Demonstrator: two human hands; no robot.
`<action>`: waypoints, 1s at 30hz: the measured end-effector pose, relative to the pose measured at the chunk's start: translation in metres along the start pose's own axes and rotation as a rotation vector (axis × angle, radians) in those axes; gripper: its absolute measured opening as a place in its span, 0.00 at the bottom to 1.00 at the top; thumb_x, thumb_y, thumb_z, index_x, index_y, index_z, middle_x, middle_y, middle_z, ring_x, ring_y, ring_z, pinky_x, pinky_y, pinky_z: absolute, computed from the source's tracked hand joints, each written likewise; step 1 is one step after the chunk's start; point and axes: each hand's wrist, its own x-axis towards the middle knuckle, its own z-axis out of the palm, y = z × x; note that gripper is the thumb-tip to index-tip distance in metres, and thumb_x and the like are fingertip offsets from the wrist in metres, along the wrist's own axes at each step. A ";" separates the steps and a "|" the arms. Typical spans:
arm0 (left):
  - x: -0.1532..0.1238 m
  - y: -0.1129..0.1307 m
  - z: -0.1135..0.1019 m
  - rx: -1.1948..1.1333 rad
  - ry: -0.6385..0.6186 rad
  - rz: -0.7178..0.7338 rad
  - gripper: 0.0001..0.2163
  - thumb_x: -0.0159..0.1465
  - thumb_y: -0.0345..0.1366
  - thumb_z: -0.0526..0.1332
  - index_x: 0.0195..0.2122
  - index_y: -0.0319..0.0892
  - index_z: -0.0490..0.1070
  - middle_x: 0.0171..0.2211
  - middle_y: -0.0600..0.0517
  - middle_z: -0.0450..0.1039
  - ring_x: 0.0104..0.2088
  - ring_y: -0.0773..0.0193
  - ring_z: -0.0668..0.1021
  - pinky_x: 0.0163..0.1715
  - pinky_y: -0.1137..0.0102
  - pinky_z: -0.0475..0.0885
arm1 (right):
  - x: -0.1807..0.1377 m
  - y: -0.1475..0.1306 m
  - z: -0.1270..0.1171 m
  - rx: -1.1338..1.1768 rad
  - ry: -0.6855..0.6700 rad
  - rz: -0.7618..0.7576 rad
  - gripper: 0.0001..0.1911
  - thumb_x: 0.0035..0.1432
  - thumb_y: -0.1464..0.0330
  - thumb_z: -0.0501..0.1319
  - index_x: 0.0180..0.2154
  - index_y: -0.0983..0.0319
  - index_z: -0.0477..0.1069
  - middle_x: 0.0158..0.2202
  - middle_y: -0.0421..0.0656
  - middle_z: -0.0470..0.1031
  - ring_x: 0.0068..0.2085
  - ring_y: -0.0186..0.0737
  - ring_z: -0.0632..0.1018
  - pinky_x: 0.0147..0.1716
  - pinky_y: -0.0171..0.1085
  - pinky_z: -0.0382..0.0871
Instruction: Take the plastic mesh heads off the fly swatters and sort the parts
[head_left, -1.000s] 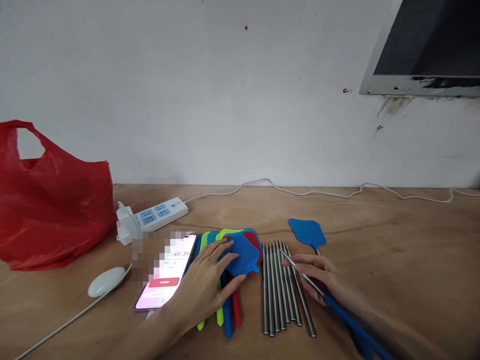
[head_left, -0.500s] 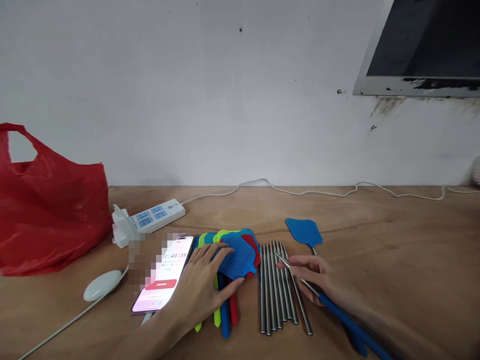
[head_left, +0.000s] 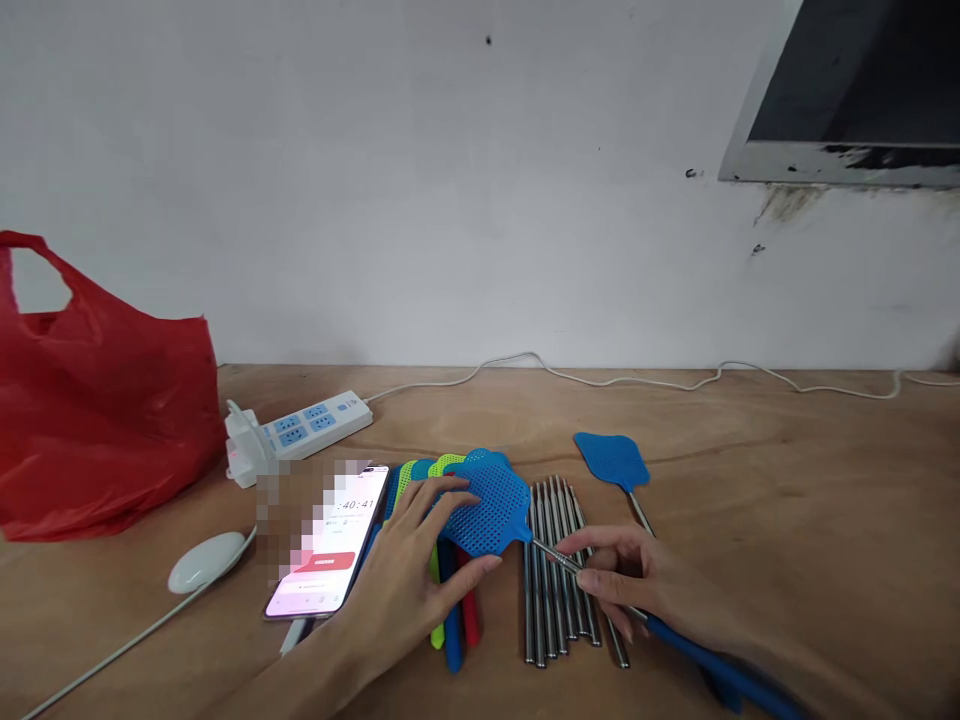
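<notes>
A fanned pile of mesh swatter heads, blue, red and green, lies on the wooden table. My left hand pinches the top blue swatter head between thumb and fingers. My right hand grips a metal rod with a blue handle; the rod's tip touches the neck of that blue head. Under it lies a row of several bare metal rods. One complete blue swatter lies just behind my right hand.
A lit phone lies left of the pile. Behind it are a white power strip, a white oval puck on a cable, and a red plastic bag at far left. A white cable runs along the wall.
My right hand has swung the rod's tip left to the neck of the top blue head. My left hand has lifted and turned that head toward the rod.
</notes>
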 end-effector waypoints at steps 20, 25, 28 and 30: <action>-0.003 0.009 0.006 -0.029 0.031 -0.004 0.16 0.66 0.45 0.64 0.51 0.49 0.66 0.56 0.44 0.67 0.56 0.44 0.71 0.50 0.48 0.72 | -0.001 0.004 0.006 0.023 0.052 -0.023 0.27 0.54 0.51 0.67 0.48 0.65 0.77 0.15 0.34 0.68 0.16 0.29 0.64 0.18 0.31 0.56; -0.003 0.007 0.004 -0.003 0.044 -0.026 0.15 0.67 0.45 0.63 0.52 0.49 0.66 0.56 0.45 0.66 0.55 0.45 0.71 0.49 0.49 0.72 | -0.003 0.001 0.000 0.010 0.072 -0.041 0.26 0.55 0.53 0.67 0.48 0.65 0.75 0.15 0.33 0.69 0.16 0.29 0.64 0.19 0.31 0.58; -0.004 0.003 0.006 -0.002 0.064 -0.036 0.15 0.67 0.47 0.62 0.51 0.50 0.66 0.56 0.46 0.66 0.56 0.45 0.70 0.50 0.48 0.72 | -0.004 0.000 -0.002 -0.007 0.040 -0.026 0.26 0.56 0.53 0.66 0.49 0.66 0.75 0.16 0.34 0.69 0.17 0.29 0.65 0.19 0.32 0.60; -0.005 0.001 0.008 -0.004 0.069 -0.030 0.15 0.67 0.47 0.62 0.51 0.49 0.66 0.56 0.46 0.66 0.56 0.45 0.70 0.50 0.48 0.71 | -0.004 0.000 -0.002 -0.002 0.027 -0.013 0.27 0.57 0.53 0.66 0.50 0.66 0.75 0.16 0.34 0.69 0.17 0.29 0.65 0.20 0.32 0.60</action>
